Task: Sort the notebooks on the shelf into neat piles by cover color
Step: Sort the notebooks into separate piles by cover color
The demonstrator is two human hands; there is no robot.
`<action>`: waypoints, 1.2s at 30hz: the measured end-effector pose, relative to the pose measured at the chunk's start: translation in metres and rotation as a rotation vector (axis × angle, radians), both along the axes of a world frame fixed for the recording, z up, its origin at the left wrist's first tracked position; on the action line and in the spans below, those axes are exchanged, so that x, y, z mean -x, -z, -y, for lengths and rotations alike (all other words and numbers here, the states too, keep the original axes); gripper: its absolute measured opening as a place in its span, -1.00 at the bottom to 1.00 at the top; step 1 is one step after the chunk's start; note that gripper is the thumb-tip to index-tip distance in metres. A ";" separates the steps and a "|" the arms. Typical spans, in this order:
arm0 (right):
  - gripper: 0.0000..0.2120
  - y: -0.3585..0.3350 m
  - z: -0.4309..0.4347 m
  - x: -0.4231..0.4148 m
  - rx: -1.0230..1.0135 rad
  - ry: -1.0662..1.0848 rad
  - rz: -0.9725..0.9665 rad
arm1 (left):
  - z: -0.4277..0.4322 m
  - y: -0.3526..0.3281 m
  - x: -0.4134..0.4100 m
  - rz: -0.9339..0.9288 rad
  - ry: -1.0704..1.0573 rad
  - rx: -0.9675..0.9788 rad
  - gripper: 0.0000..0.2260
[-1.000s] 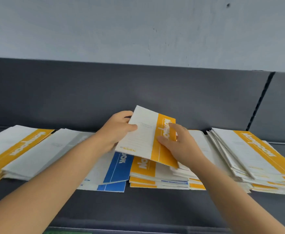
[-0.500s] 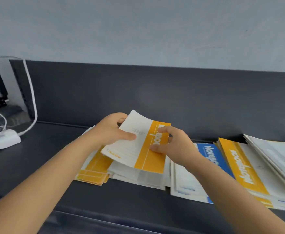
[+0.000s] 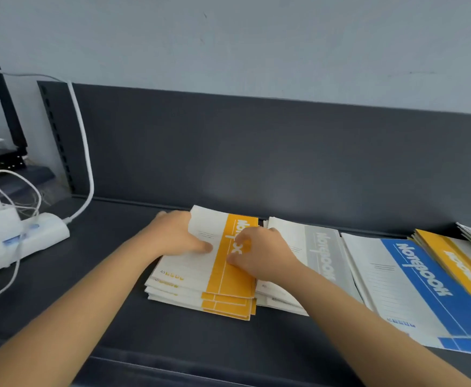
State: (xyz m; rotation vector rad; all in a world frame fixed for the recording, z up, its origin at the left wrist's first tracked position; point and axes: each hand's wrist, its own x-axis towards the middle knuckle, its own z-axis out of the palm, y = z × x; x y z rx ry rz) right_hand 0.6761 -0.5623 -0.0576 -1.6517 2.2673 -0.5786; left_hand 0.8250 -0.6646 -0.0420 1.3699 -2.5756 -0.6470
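Grey pile [image 3: 319, 255] touches orange pile [image 3: 223, 289] under both hands [image 3: 259, 254].

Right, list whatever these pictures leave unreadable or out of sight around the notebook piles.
- Head view: the word on the top orange notebook is partly covered by the right hand.
- The orange pile's depth: only a few lower edges show, so no count.
- Grey pile: its near corner is hidden by the right forearm.
- Blue pile and far orange stack: cut by the right frame edge.
- Small cover print: too small to read.
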 end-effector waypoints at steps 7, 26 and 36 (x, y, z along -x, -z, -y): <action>-0.58 -0.005 -0.007 0.010 0.117 -0.004 -0.008 | 0.009 0.010 0.015 0.127 0.015 0.128 -0.46; -0.50 -0.018 -0.245 0.310 -0.094 0.497 -0.441 | -0.220 -0.002 0.322 0.173 0.409 0.479 -0.43; -0.52 -0.019 -0.287 0.352 -0.168 0.277 -0.172 | -0.272 -0.002 0.404 -0.218 0.265 0.056 -0.50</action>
